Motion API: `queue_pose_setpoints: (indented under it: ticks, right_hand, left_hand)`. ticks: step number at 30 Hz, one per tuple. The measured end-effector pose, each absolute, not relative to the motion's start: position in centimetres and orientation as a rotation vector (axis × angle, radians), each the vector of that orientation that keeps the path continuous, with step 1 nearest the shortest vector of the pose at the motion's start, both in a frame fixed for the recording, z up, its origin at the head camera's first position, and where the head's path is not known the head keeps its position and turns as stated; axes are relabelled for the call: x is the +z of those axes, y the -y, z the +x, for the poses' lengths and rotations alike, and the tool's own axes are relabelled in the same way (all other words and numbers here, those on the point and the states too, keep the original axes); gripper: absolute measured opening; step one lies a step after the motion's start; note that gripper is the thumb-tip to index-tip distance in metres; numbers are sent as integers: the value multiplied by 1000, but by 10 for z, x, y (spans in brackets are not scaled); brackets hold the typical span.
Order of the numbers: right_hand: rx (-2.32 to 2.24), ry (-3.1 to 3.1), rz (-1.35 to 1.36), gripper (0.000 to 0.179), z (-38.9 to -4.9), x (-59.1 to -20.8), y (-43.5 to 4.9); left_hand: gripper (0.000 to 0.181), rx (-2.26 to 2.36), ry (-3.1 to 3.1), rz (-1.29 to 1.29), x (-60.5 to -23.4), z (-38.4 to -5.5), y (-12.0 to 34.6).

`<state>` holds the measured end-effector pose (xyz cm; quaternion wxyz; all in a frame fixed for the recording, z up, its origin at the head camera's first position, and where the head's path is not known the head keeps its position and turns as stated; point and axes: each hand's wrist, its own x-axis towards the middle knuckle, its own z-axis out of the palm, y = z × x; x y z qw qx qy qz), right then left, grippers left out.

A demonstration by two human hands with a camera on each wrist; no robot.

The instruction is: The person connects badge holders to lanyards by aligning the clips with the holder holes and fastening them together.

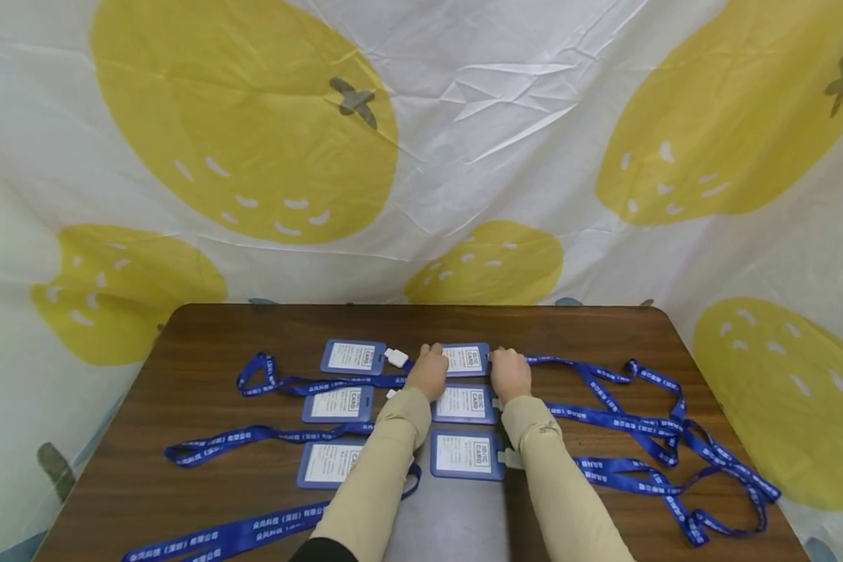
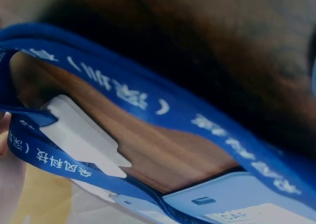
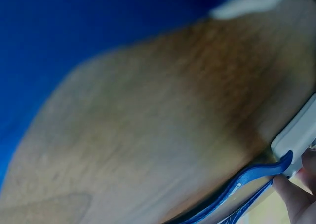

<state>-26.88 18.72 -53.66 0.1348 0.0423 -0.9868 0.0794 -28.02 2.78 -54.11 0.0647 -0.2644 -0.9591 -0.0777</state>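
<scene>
Blue badge holders with white ID/IC cards lie in two columns on the table. My left hand [image 1: 428,371] is between the columns at the left edge of the top right badge holder [image 1: 466,360]. Its fingers pinch a blue lanyard [image 2: 163,100] near a white clip [image 2: 81,135], which leads to the top left badge holder [image 1: 353,357]. At the right end of the top right holder, my right hand [image 1: 510,375] pinches a white clip [image 3: 296,130], with a blue strap [image 3: 256,172] running from it. Its fingertips [image 3: 294,194] show below that clip.
Below are the middle right badge holder [image 1: 463,403], lower right one [image 1: 467,455], middle left one [image 1: 337,404] and lower left one [image 1: 326,464]. Lanyards [image 1: 716,449] overlap at the right; another strap [image 1: 225,538] lies front left. A fruit-print cloth [image 1: 492,172] hangs behind the wooden table [image 1: 253,328].
</scene>
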Motion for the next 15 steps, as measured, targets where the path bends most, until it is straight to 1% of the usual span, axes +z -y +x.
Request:
queue_pose_setpoints:
  ticks: [6,11,15]
  right_hand:
    - [254,2875,96,18,-269,-533,-185]
    - [237,2900,145,17,-270,-533,-187]
    - [256,2911,209,12,-272,-531,-191]
  left_hand:
    - [10,-223,2885,-813,-539,-280,-28]
    - [12,-230,2887,-813,-541,-281,-27]
    - [13,-250,2918,-795,-540,-281,-26]
